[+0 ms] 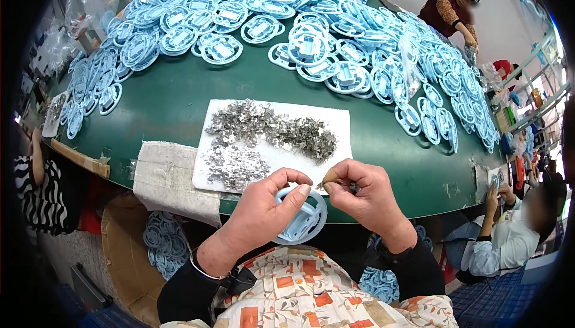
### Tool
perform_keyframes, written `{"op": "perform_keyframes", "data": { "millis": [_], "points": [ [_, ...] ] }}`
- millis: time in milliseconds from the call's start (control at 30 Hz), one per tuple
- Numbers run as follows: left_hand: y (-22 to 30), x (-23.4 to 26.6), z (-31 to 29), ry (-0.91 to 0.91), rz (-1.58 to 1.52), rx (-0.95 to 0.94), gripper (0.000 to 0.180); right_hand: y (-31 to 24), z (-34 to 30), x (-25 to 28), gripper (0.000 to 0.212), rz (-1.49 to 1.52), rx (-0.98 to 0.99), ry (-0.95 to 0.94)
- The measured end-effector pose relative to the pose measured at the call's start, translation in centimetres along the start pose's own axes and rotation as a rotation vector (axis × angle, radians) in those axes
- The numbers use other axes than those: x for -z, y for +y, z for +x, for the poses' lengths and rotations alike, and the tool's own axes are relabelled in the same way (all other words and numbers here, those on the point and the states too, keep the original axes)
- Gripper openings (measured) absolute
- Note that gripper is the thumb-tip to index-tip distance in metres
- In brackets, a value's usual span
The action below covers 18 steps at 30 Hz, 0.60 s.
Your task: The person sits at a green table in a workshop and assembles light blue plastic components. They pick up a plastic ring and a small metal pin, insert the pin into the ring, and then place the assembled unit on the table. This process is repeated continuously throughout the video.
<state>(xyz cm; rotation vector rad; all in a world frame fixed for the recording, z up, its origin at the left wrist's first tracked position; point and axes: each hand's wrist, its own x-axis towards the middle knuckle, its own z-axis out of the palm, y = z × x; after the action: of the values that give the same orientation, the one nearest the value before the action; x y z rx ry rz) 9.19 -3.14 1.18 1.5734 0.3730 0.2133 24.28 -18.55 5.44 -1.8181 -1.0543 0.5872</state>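
Left hand (263, 209), half curled, grips a smooth blue plastic ring (303, 222); right hand (366, 199) pinches tiny metal bits (320, 185).

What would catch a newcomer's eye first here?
Probably the heap of light-blue plastic parts arching across the far side of the green table. Nearer, small metal pieces lie piled on a white board. At its near edge, the left hand holds one blue part; the right hand pinches a tiny piece.

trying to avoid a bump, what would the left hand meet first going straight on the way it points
Probably the right hand, which is just ahead of the left hand, though depth is unclear here.
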Motion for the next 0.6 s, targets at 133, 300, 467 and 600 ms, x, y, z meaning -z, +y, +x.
{"op": "perform_keyframes", "data": {
  "millis": [133, 300, 467, 600],
  "points": [
    [-0.1, 0.2, -0.1, -0.015, -0.186, 0.095, 0.028, 0.5, -1.2, -1.3, 0.01, 0.015, 0.093, 0.101],
    [0.2, 0.0, 0.1, -0.001, -0.201, 0.15, 0.028, 1.6, -1.4, -2.4, 0.013, -0.144, 0.241, 0.138],
    [-0.1, -0.3, 0.3, 0.022, -0.26, 0.165, 0.028, 1.6, -1.1, -2.4, 0.013, -0.227, 0.303, 0.149],
    [-0.7, -0.3, 0.6, 0.02, -0.211, 0.181, 0.028, 2.1, -1.1, -2.4, 0.016, -0.254, 0.347, 0.158]
  ]
}}
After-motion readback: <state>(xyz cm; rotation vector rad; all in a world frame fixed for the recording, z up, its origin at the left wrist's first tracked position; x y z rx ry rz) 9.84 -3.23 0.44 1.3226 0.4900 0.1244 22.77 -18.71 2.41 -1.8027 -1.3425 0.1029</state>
